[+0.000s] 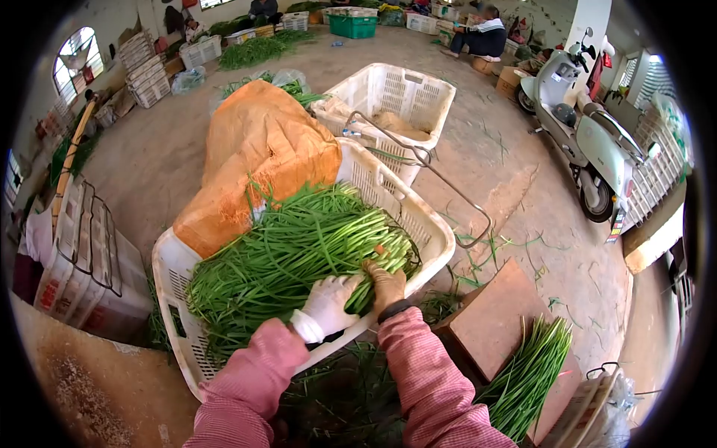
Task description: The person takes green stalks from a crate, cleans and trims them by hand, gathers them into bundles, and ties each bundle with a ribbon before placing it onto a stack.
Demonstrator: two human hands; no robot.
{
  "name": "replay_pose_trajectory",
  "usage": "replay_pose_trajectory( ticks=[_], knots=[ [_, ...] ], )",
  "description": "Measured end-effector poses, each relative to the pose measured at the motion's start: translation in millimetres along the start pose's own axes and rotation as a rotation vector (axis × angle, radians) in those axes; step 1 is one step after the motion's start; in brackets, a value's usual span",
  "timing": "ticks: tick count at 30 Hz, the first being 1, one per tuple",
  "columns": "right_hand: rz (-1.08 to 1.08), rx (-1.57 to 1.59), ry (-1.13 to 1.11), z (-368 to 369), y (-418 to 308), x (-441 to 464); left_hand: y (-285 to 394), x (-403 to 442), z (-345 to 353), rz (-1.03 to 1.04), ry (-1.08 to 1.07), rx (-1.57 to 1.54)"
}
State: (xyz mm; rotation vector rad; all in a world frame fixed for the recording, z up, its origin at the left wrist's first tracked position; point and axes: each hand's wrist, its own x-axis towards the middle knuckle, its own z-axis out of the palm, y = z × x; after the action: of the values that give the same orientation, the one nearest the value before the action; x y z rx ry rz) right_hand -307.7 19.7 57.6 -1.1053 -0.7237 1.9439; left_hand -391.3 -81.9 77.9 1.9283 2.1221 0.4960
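Sorting or gathering step, apparently: right hand (387, 287) pinched stems (381, 237) of the greens (291, 239) in the white crate (420, 215); left hand (328, 306) curled alongside, grip unclear. Next called for separating a handful.

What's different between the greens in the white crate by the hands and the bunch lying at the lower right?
Size: the pile is much larger; the bunch is smaller and narrower.
Place: the pile lies in the white crate; the bunch lies outside it.
Contact: the left hand and right hand touch the pile; neither touches the bunch.
Both are long, thin green stalks.
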Motion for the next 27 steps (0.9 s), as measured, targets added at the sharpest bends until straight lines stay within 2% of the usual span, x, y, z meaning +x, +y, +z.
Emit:
replay_pose_trajectory(
  ticks=[1,2,4,6,8,9,10,11,12,13,14,15,16,18,19,20,21,22,23,24,25,26,27],
  knots=[
    [-0.085,-0.007,-0.044,-5,5,-2,-2,-6,-15,0.041,-0.062,-0.07],
    [-0.17,-0.012,-0.084,-10,10,-5,-3,-9,-29,0.037,0.031,-0.099],
    [-0.149,0.008,-0.023,-6,9,-7,-10,3,-39,0.024,0.496,-0.281],
    [-0.127,0.031,0.023,-5,8,-6,-17,26,-45,0.056,0.579,-0.412],
    [-0.083,-0.061,-0.034,-7,6,-3,-37,50,-21,0.143,0.323,-0.554],
    [-0.072,-0.12,-0.035,-7,3,-7,-49,61,-1,0.135,0.109,-0.813],
    [-0.182,-0.163,-0.083,-13,16,-1,-58,72,20,0.129,-0.119,-1.066],
    [-0.288,-0.22,-0.136,-16,20,-6,-63,75,31,0.237,-0.175,-1.064],
    [-0.394,-0.277,-0.19,-17,20,-12,-66,79,26,0.122,-0.331,-0.949],
    [-0.317,-0.398,-0.136,-11,6,-34,-72,84,35,0.015,-0.462,-0.932],
    [-0.412,-0.275,-0.258,-14,8,-50,-79,89,50,-0.097,-0.591,-0.912],
    [-0.45,-0.193,-0.298,-17,6,-67,-96,94,79,-0.199,-0.629,-0.803],
    [-0.491,-0.109,-0.34,-17,-2,-86,-85,90,74,-0.002,-0.547,-0.605],
    [-0.496,-0.005,-0.415,-9,-54,-131,-81,95,79,-0.131,-0.577,-0.256],
    [-0.565,-0.189,-0.392,-13,-92,-159,-80,89,82,-0.059,-0.485,-0.234],
    [-0.721,-0.138,-0.409,-11,-122,-183,-79,81,84,0.011,-0.392,-0.21],
    [-0.913,-0.102,-0.377,-20,-144,-194,-85,82,94,0.044,-0.414,-0.336],
    [-1.024,-0.072,-0.383,-34,-173,-206,-104,73,96,0.124,-0.317,-0.39],
    [-1.092,0.011,-0.416,-36,-202,-229,-103,70,73,0.121,-0.308,-0.39],
    [-1.215,0.131,-0.303,-44,-224,-249,-94,72,34,0.011,-0.301,-0.21],
    [-1.215,0.227,-0.435,-57,-243,-269,-84,69,-9,-0.1,-0.293,-0.03],
    [-1.286,0.25,-0.274,-76,-246,-283,-78,36,-35,-0.295,-0.03,-0.794],
    [-1.181,0.002,-0.361,-75,-244,-292,-72,2,-61,-0.299,0.335,-1.544]
  ],
)
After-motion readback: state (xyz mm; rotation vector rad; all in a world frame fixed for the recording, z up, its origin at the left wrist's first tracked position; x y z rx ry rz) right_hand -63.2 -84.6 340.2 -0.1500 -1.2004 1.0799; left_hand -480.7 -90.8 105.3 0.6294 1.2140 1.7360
